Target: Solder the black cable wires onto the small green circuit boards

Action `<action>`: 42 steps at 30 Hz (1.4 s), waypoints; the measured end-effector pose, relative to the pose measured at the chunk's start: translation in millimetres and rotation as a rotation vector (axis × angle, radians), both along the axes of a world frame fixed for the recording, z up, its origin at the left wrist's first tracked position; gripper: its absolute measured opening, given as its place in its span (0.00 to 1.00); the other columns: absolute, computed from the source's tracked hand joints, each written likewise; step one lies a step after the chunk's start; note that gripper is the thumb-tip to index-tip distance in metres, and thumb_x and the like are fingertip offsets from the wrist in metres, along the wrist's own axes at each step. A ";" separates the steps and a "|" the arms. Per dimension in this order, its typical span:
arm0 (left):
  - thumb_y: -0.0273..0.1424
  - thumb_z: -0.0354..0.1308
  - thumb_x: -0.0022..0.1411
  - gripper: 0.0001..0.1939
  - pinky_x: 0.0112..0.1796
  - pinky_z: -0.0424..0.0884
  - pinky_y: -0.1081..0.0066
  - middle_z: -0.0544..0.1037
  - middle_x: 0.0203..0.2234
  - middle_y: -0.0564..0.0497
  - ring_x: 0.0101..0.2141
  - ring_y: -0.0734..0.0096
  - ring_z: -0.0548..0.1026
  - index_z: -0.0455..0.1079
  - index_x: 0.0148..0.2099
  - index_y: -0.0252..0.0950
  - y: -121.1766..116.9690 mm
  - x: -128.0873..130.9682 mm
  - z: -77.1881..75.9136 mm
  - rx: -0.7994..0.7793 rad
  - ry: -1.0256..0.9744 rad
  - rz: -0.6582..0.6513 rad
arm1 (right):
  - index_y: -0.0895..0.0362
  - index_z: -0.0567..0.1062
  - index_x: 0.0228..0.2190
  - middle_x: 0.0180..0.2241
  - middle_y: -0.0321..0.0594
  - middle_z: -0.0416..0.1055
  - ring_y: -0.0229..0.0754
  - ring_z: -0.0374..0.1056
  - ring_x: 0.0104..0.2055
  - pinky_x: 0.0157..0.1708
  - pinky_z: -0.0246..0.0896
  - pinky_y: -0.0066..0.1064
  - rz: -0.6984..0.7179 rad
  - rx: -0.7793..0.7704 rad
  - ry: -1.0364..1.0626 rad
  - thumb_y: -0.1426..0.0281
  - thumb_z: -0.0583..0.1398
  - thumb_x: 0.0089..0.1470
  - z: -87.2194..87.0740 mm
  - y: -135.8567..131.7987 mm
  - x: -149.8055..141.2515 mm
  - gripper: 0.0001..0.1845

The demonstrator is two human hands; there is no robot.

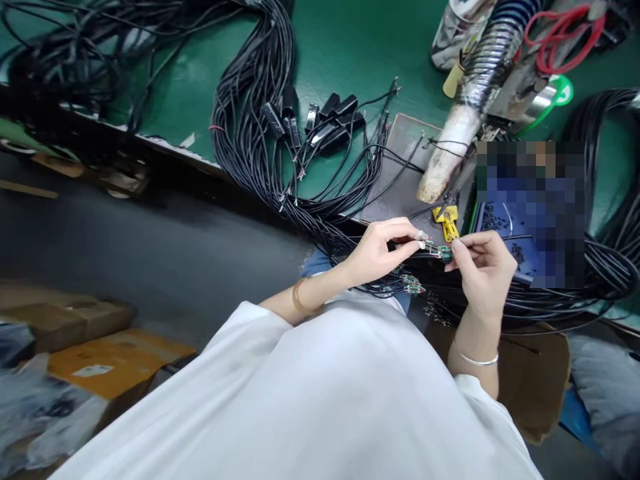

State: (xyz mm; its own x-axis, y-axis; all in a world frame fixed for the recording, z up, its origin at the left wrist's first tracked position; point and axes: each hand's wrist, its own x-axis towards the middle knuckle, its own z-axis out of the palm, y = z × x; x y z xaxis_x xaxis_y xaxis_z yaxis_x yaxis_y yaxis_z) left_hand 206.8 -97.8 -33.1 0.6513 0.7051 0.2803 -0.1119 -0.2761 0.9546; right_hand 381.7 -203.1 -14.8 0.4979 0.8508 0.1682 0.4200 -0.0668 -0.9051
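White shirt (320, 393) fills the foreground; beyond it, the left hand (381, 252) pinches one end of a small green circuit board (440, 252). The right hand (485, 268), fingertips drawn together, apparently grips its other end, just beside a yellow clip (448, 221).

Circuit board (442, 252) between left hand (383, 248) and right hand (484, 267); cable bundle (235, 107) partly on table (360, 40), left of hose (445, 163).
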 end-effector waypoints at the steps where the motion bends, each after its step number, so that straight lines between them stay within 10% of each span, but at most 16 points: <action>1: 0.30 0.60 0.64 0.07 0.38 0.71 0.73 0.78 0.32 0.47 0.33 0.74 0.74 0.77 0.37 0.32 -3.7 4.4 -3.1 -0.005 -0.008 0.008 | 0.56 0.73 0.31 0.26 0.30 0.72 0.32 0.70 0.20 0.19 0.65 0.23 -0.001 0.003 -0.002 0.63 0.66 0.56 -1.5 1.2 0.7 0.10; 9: 0.34 0.61 0.64 0.10 0.33 0.73 0.76 0.78 0.32 0.48 0.31 0.76 0.74 0.78 0.41 0.32 -25.6 18.1 -17.0 -0.198 -0.049 0.144 | 0.55 0.72 0.31 0.25 0.28 0.70 0.31 0.69 0.20 0.21 0.62 0.24 0.015 -0.013 -0.081 0.62 0.64 0.59 -9.1 7.6 5.9 0.10; 19: 0.21 0.56 0.66 0.11 0.37 0.73 0.76 0.83 0.33 0.46 0.33 0.75 0.78 0.77 0.47 0.31 -32.7 15.6 -28.3 0.451 -0.077 0.320 | 0.54 0.73 0.31 0.24 0.29 0.69 0.30 0.65 0.20 0.21 0.59 0.26 0.044 -0.027 -0.135 0.63 0.64 0.59 -5.9 6.9 3.8 0.09; 29: 0.33 0.60 0.63 0.11 0.24 0.62 0.79 0.76 0.24 0.51 0.22 0.82 0.65 0.78 0.38 0.28 -15.2 24.6 -17.7 -0.321 0.072 -0.010 | 0.54 0.74 0.34 0.31 0.33 0.75 0.31 0.69 0.21 0.21 0.62 0.25 0.018 0.013 -0.283 0.65 0.62 0.61 -6.5 5.0 6.0 0.06; 36: 0.33 0.60 0.61 0.11 0.31 0.66 0.77 0.76 0.27 0.50 0.27 0.79 0.68 0.78 0.35 0.29 -10.4 27.1 -20.7 -0.346 0.066 -0.024 | 0.53 0.77 0.46 0.26 0.31 0.75 0.30 0.66 0.22 0.26 0.60 0.25 0.143 0.081 -0.742 0.70 0.64 0.60 -4.7 -7.6 6.9 0.12; 42: 0.32 0.60 0.59 0.09 0.28 0.62 0.77 0.69 0.23 0.54 0.25 0.80 0.63 0.75 0.31 0.30 -6.3 28.7 -18.1 -0.388 0.084 -0.053 | 0.55 0.76 0.40 0.22 0.29 0.71 0.29 0.65 0.20 0.24 0.57 0.25 0.183 0.009 -0.734 0.70 0.61 0.62 -12.6 -2.7 3.7 0.04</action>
State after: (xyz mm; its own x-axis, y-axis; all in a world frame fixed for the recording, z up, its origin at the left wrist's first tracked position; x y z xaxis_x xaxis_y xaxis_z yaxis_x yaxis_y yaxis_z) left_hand 235.5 -104.1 -51.2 0.6989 0.7130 -0.0556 -0.0338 0.1107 0.9933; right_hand 385.4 -205.8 -27.4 0.1066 0.9061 0.4095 0.9189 0.0676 -0.3887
